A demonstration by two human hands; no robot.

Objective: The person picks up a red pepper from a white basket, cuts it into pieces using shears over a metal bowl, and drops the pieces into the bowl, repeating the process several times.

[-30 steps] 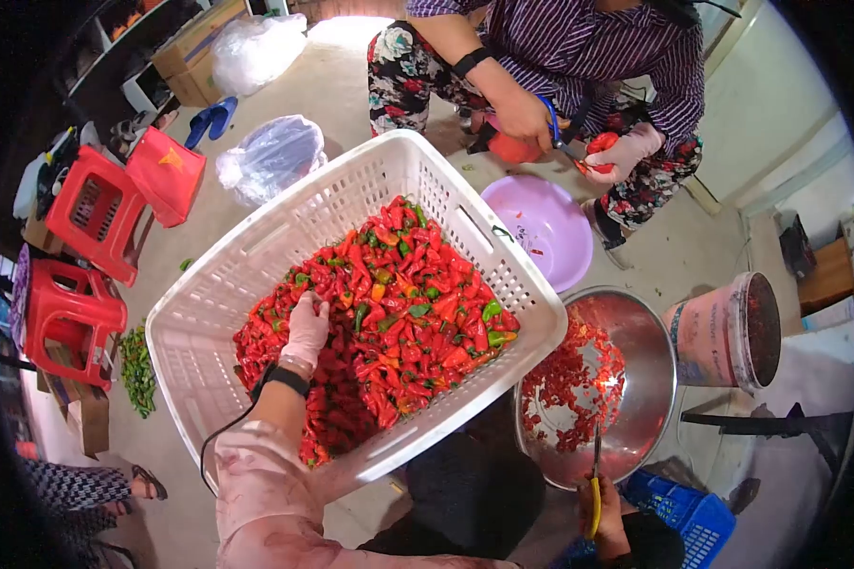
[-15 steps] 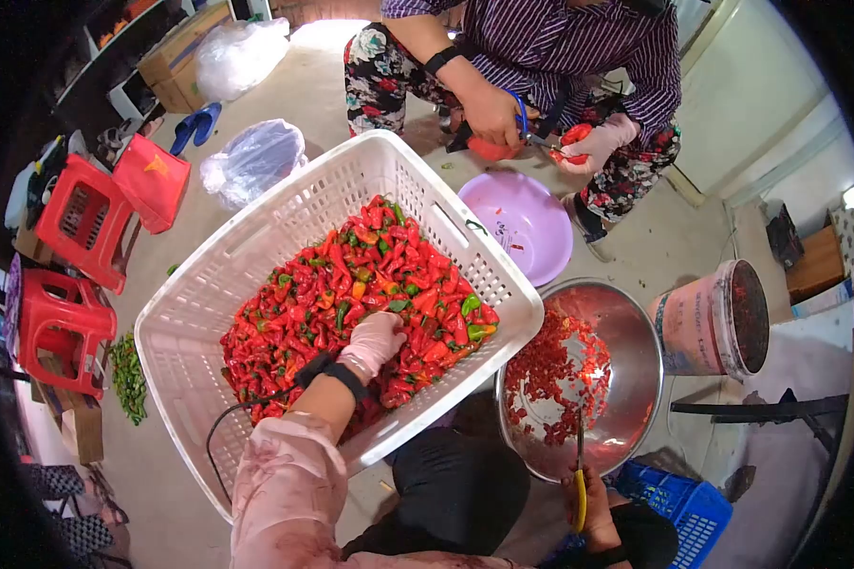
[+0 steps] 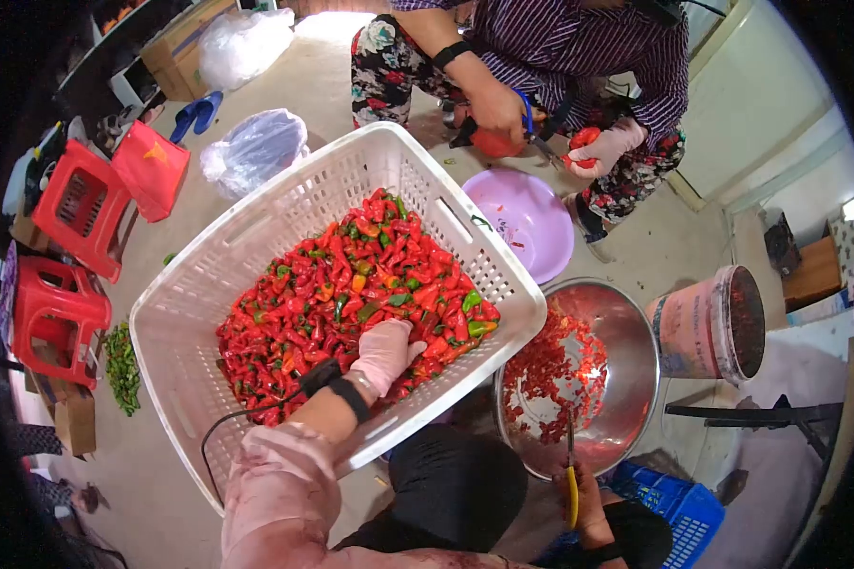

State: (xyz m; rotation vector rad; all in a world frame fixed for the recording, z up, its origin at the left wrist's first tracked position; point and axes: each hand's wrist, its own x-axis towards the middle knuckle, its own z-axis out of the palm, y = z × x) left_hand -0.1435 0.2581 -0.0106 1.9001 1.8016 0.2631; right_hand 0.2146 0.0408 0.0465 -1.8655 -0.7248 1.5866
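Down in the white basket (image 3: 199, 256), the gloved left hand (image 3: 384, 353) lies on the heap of red peppers (image 3: 351, 284). Its fingers are bent into the pile at the heap's near edge. Whether this grip has closed on a pepper cannot be told, because the fingertips are sunk among them. Most of the peppers lie ahead of the grip and off to its left, touching it. A few green ones are mixed in just beyond the fingers. A black wrist band with a cable sits just behind the hand.

The right hand (image 3: 588, 503) is well apart from the left, low and to its right. Its grip is wrapped around the yellow handles of the scissors (image 3: 571, 474), and the blades point away from it. The blades reach over the near rim of the steel bowl (image 3: 636, 360). Chopped pepper pieces (image 3: 550, 375) lie in the bowl just ahead of the blade tips. A blue crate (image 3: 674, 507) stands just to the right of this grip.

Across the basket, another person's bare hand (image 3: 498, 109) holds blue scissors (image 3: 527, 119). That person's gloved hand (image 3: 603, 147) holds a red pepper above a purple basin (image 3: 522, 218).
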